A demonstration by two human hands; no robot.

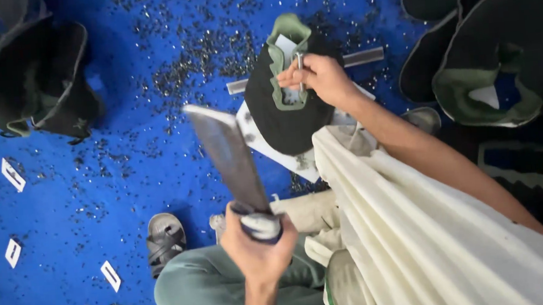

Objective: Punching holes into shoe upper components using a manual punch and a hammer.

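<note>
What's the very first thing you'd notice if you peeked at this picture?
Probably the big flat metal blade, raised in the middle by the left hand gripping its wrapped handle. Just above it, the right hand holds a small metal punch against a black and green shoe upper on a white board. All around lies a bright blue floor speckled with tiny dark scraps.

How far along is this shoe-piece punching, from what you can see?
Done, it seems: black punched bits litter the blue floor. In hand: the right hand sets a metal punch on a black-and-green upper; the left hand raises a flat metal bar. Left, probably: stacked uppers.
</note>
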